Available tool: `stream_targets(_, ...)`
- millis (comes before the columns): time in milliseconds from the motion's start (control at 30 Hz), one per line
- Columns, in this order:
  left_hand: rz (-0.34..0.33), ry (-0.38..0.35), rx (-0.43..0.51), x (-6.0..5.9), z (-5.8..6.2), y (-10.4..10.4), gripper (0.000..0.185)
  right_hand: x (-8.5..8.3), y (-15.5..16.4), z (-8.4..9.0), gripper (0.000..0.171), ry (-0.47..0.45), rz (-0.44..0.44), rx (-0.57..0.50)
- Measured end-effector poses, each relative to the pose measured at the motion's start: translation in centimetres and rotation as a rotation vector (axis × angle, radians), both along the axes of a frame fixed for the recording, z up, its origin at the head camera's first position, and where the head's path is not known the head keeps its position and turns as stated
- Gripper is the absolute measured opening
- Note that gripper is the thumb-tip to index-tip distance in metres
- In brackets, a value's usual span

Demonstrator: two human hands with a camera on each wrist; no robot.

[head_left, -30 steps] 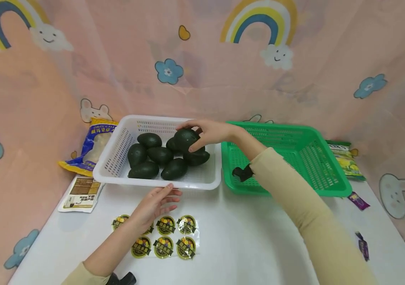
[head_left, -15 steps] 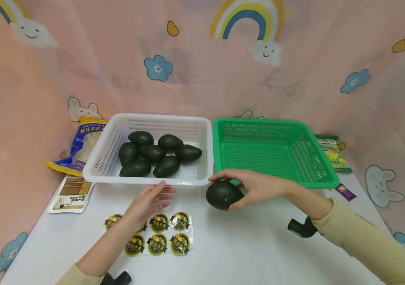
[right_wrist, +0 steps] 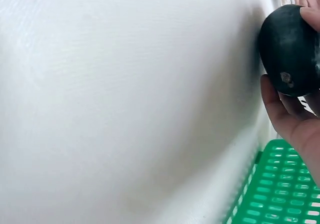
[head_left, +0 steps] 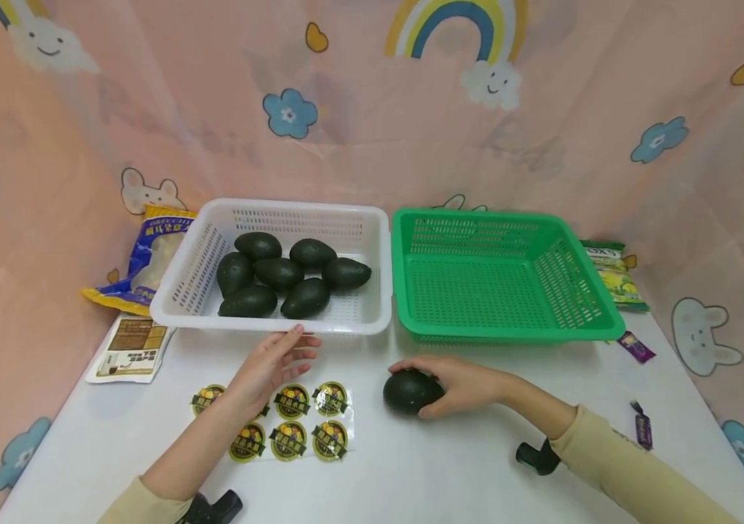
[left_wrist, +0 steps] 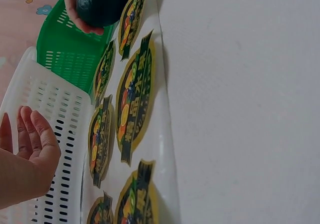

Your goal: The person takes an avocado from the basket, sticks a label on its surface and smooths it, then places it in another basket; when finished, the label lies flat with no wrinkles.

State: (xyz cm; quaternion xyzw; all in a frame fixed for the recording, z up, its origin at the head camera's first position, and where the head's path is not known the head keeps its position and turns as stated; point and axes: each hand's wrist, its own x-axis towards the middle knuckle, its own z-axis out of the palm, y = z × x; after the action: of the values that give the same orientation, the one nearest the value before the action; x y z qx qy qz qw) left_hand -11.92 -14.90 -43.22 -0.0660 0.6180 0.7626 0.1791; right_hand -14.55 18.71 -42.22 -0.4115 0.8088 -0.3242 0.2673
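My right hand (head_left: 460,386) grips a dark green avocado (head_left: 411,391) low over the white table, in front of the gap between the two baskets. In the right wrist view the thumb and fingers hold the avocado (right_wrist: 289,51) from both sides, and its stem end shows. My left hand (head_left: 275,366) is at the front rim of the white basket (head_left: 359,324), thumb right at the edge and the other fingers loosely bent, holding nothing. Several more avocados (head_left: 279,274) lie inside that basket. The green basket (head_left: 470,291) stands beside it with nothing in it.
A clear sheet of round fruit stickers (head_left: 290,440) lies partly under my left forearm. At left are a blue and yellow pasta bag (head_left: 156,262) and a brown and white packet (head_left: 131,349). A green packet (head_left: 617,280) and purple wrapped candies (head_left: 643,427) lie at right.
My right hand has lifted one avocado out of the white basket, then carried it right and toward the table's front. The left hand has stayed at the basket rim.
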Motion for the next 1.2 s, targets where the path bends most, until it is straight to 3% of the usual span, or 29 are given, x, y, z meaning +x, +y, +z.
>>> stream_targets(467,0.01,-0.004,0.005,-0.1,0.1,0.0,0.039,-0.5,-0.1,-0.4,0.075,-0.005,0.048,-0.028)
stream_targets(833,0.016,-0.02,-0.002,-0.1,0.2,0.0,0.039,-0.7,-0.2,-0.7,0.079,-0.032,0.021,-0.049)
stream_targets(933,-0.013,0.013,-0.047,0.1,0.2,-0.1,0.046,-0.6,-0.4,-0.6,0.078,-0.03,0.009,-0.049)
stream_targets(967,-0.048,0.044,-0.097,0.3,0.1,-0.1,0.047,-0.6,-0.4,-0.5,0.078,-0.02,0.0,-0.046)
stream_targets(1033,-0.159,0.172,-0.297,0.9,-0.2,-0.3,0.052,-0.4,-0.5,-0.4,0.075,0.018,-0.017,-0.05)
stream_targets(1133,-0.355,0.46,-0.752,2.2,-1.0,-0.9,0.065,0.0,-0.5,0.1,0.068,0.123,-0.038,-0.08)
stream_targets(1200,-0.419,0.638,-0.998,3.1,-1.5,-1.3,0.067,0.4,-0.6,0.5,0.06,0.215,-0.044,-0.129)
